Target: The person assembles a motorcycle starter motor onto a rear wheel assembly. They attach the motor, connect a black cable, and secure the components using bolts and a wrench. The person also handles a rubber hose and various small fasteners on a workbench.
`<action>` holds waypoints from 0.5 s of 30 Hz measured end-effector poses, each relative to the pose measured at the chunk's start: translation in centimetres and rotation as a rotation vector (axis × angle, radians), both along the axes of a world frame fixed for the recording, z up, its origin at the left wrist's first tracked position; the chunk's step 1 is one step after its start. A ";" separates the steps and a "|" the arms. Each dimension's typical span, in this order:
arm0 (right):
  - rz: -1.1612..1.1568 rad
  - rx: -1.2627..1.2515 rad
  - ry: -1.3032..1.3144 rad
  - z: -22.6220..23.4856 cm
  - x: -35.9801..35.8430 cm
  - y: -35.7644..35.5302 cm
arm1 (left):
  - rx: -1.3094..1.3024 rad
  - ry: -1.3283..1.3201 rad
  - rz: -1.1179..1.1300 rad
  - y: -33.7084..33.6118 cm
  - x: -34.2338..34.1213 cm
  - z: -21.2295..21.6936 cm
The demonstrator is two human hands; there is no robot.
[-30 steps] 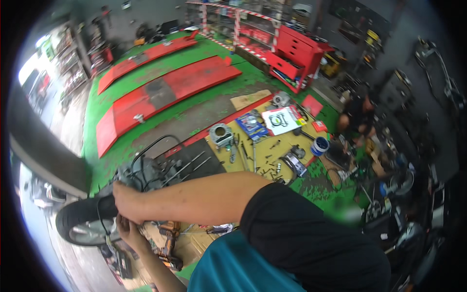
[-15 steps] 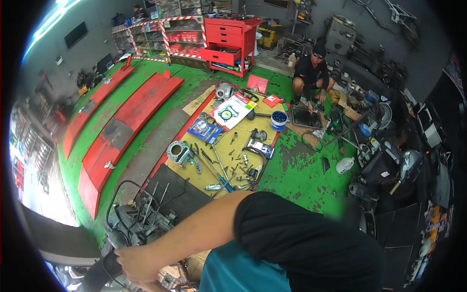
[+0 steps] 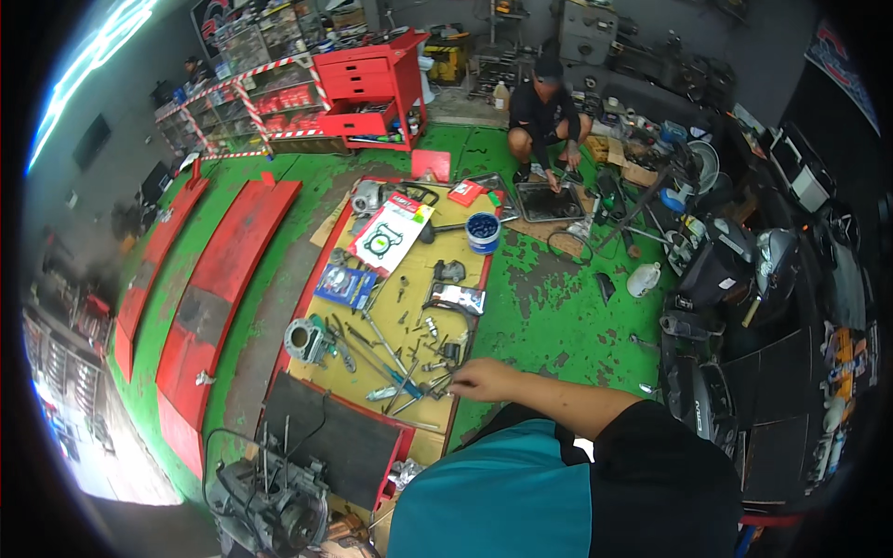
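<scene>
My right hand (image 3: 486,379) reaches across my front to the near right edge of the yellow work surface (image 3: 372,321). Its fingers are bent and drawn together beside small metal parts; whatever lies between the fingertips is too small to make out. Just left of it are a blue-handled tool (image 3: 402,380), a screwdriver (image 3: 381,394) and several sockets and bolts. A cylinder block (image 3: 304,341) stands at the left edge of the surface. Closer to me, at lower left, sits an engine (image 3: 270,498) with upright studs. My left hand is out of view.
A blue tub (image 3: 483,233), a gasket pack (image 3: 391,232) and a blue pack (image 3: 345,285) lie farther back. Another person (image 3: 544,116) squats over a black tray (image 3: 551,201). Red ramps (image 3: 228,288) run along the left; a red tool cabinet (image 3: 372,88) stands behind.
My right hand has left the engine at lower left and moved right to the small parts at the surface's edge. The view has shifted, so the engine shows more fully.
</scene>
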State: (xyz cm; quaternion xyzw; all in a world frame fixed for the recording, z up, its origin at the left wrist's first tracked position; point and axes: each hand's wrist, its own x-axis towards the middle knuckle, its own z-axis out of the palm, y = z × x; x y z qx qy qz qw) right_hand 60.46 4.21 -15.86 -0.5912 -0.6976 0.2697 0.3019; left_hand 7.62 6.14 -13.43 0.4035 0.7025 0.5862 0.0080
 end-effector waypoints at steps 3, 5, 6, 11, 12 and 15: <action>-0.205 -0.301 -0.130 -6.7 8.4 -5.9 | -0.059 0.004 -0.080 1.9 7.6 -0.9; -0.411 -0.342 -0.037 -11.5 12.9 -10.9 | -0.092 0.006 -0.137 3.1 12.8 -1.5; -0.476 -0.432 -0.043 -13.5 15.0 -13.1 | -0.109 0.012 -0.158 3.5 15.2 -1.7; -0.849 -0.786 0.206 -17.8 24.9 -22.8 | -0.151 0.020 -0.185 4.8 26.9 -2.2; -0.932 -0.778 0.272 -18.5 26.8 -24.7 | -0.160 0.027 -0.185 5.0 29.2 -2.3; -1.152 -0.737 0.493 -22.1 31.9 -29.4 | -0.164 0.064 -0.148 5.6 33.7 -2.5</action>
